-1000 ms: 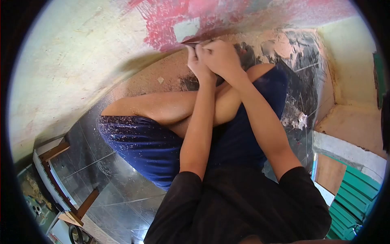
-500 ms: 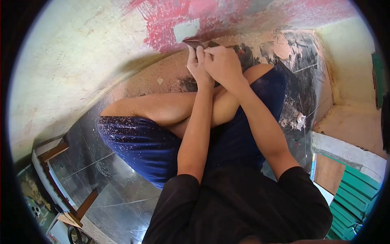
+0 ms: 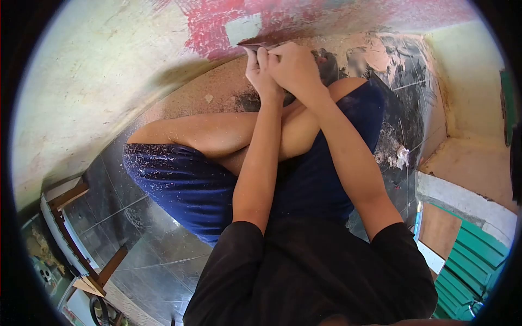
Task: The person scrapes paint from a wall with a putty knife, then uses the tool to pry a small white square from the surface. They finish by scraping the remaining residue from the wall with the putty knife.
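A thin, dark, flat blade that looks like a scraper point(image 3: 252, 45) is pinched between my two hands, its tip by the lower edge of the wall's patchy red paint point(image 3: 204, 30). My left hand point(image 3: 263, 73) is closed with its fingertips along the blade. Right beside it, my right hand point(image 3: 296, 68) is curled round the tool's near part, which its fingers hide. A pale rectangular patch point(image 3: 243, 29) shows in the red paint just above the blade.
My crossed legs point(image 3: 201, 133) fill the floor beneath my arms, with flakes on the blue shorts point(image 3: 179, 174). Dust and debris cover the dark tiles point(image 3: 410, 81). A whitish crumpled scrap point(image 3: 402, 157) lies at right. Wooden frame pieces point(image 3: 111, 266) stand lower left, green slats point(image 3: 473, 255) lower right.
Both hands and the blade have shifted slightly up and left in the view, staying together. The whole view has moved a little too. The grip looks the same.
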A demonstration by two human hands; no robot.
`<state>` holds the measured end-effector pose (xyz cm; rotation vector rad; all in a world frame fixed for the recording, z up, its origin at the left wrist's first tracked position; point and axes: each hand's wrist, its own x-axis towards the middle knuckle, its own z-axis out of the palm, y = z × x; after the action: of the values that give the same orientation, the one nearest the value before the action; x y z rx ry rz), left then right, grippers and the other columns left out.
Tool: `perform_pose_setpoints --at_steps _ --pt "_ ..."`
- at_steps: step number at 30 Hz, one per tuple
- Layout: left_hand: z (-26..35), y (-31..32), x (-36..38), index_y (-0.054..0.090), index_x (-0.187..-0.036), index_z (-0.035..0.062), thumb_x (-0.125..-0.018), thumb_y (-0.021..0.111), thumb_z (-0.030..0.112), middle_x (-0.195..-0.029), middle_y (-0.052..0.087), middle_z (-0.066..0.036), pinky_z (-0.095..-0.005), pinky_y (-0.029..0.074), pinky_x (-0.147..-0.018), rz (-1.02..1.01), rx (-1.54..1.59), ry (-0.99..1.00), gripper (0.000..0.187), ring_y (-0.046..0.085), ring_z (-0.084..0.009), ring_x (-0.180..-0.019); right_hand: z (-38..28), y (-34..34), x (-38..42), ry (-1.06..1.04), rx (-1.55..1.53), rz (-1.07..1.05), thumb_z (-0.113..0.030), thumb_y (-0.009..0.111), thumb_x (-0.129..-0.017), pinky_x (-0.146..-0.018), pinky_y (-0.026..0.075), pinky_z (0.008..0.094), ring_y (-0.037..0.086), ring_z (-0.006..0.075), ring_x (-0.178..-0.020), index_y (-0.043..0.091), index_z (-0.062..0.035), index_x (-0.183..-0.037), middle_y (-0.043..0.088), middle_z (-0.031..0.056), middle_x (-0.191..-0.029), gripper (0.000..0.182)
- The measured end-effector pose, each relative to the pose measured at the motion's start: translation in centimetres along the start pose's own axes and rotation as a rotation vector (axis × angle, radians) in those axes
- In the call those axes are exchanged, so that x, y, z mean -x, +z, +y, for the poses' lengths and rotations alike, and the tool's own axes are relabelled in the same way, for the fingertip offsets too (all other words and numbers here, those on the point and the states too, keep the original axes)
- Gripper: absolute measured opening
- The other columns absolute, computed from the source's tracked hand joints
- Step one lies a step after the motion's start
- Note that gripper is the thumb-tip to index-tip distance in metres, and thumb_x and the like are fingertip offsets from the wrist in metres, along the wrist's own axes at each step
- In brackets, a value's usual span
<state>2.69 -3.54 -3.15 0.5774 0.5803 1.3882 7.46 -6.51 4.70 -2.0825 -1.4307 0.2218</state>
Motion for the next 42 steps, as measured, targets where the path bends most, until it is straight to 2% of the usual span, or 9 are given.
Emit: perform_pose_setpoints --at_steps 4,11,19,21,26,31,37,39,42 --pt "-1.4 -3.8 -1.7 0.065 -0.110 0.0059 -0.106 0.056 0.004 -0.089 0.061 0.004 -0.0221 0.046 -0.062 -0.188 0.415 -0.160 0.010 0.051 -0.0039 -0.072 -0.3 2.1 -0.3 0.031 0.047 -0.038 -0.035 0.064 -0.092 -0.076 0.061 0.0499 0.073 0.0447 -0.080 0.076 -0.0006 -0.075 0.072 0.0259 -0.080 0.040" --pt "1.4 -0.4 0.3 0.066 -0.116 0.0033 -0.106 0.056 0.006 -0.086 0.057 0.007 -0.0202 0.040 -0.060 -0.027 -0.106 -0.012 0.014 0.048 -0.0005 -0.073 -1.1 -0.2 0.8 0.043 -0.041 0.024 -0.025 0.064 -0.088 -0.071 0.058 0.0504 0.070 0.0441 -0.078 0.077 -0.0046 -0.081 0.071 0.0231 -0.083 0.025" --pt "0.3 -1.5 -0.9 0.063 -0.098 0.0075 -0.107 0.059 0.010 -0.081 0.055 0.007 -0.0201 0.042 -0.059 -0.054 0.086 -0.037 0.010 0.049 -0.0025 -0.070 -0.8 1.3 -1.8 0.038 0.084 -0.075 -0.035 0.061 -0.095 -0.079 0.061 0.0530 0.074 0.0460 -0.084 0.076 0.0010 -0.084 0.073 0.0295 -0.088 0.041" --pt "1.4 -2.4 -1.0 0.063 -0.102 0.0068 -0.107 0.060 0.010 -0.088 0.062 0.004 -0.0200 0.048 -0.062 0.042 0.591 -0.424 0.006 0.056 -0.0061 -0.072 -1.3 2.5 -0.7 0.044 0.075 -0.104 -0.036 0.060 -0.095 -0.080 0.061 0.0529 0.074 0.0462 -0.085 0.076 0.0002 -0.085 0.073 0.0295 -0.089 0.041" --pt "0.4 -1.7 -0.3 0.065 -0.117 0.0024 -0.107 0.061 0.014 -0.094 0.065 0.002 -0.0195 0.049 -0.061 0.003 0.089 -0.022 0.016 0.059 -0.0066 -0.075 -0.4 1.8 0.1 0.011 0.076 -0.066 -0.027 0.063 -0.090 -0.074 0.058 0.0506 0.071 0.0434 -0.079 0.077 -0.0056 -0.082 0.072 0.0231 -0.084 0.027" --pt "1.0 -1.7 -0.8 0.065 -0.119 0.0045 -0.108 0.059 0.014 -0.093 0.062 0.004 -0.0195 0.047 -0.061 -0.008 -0.164 -0.028 0.016 0.056 -0.0053 -0.074 -1.7 0.0 -0.1 0.068 -0.032 -0.066 -0.036 0.060 -0.095 -0.078 0.061 0.0505 0.073 0.0448 -0.082 0.076 0.0008 -0.081 0.073 0.0273 -0.084 0.042" --pt "0.4 -4.4 -1.6 0.062 -0.126 0.0061 -0.110 0.054 0.015 -0.098 0.062 0.001 -0.0216 0.050 -0.066 -0.032 0.690 -0.379 0.019 0.059 -0.0094 -0.079 -1.9 3.8 -0.9 0.032 0.102 -0.116 -0.040 0.059 -0.093 -0.078 0.061 0.0508 0.074 0.0449 -0.082 0.077 -0.0009 -0.078 0.073 0.0275 -0.084 0.045" --pt "-0.5 -3.9 -1.0 0.063 -0.124 0.0059 -0.109 0.057 0.014 -0.096 0.063 0.000 -0.0230 0.052 -0.067 0.012 0.209 -0.047 0.019 0.059 -0.0094 -0.078 -1.9 2.0 -0.2 0.051 0.006 -0.135 -0.040 0.060 -0.093 -0.080 0.061 0.0509 0.073 0.0449 -0.083 0.077 -0.0026 -0.080 0.073 0.0275 -0.084 0.043" --pt "0.3 -0.8 0.0 0.064 -0.119 0.0043 -0.108 0.056 0.010 -0.093 0.063 0.001 -0.0238 0.052 -0.065 0.032 0.087 -0.072 0.015 0.059 -0.0084 -0.075 -1.0 -0.3 0.6 0.034 -0.027 -0.054 -0.036 0.062 -0.091 -0.080 0.060 0.0507 0.073 0.0449 -0.083 0.078 -0.0035 -0.082 0.073 0.0267 -0.085 0.037"
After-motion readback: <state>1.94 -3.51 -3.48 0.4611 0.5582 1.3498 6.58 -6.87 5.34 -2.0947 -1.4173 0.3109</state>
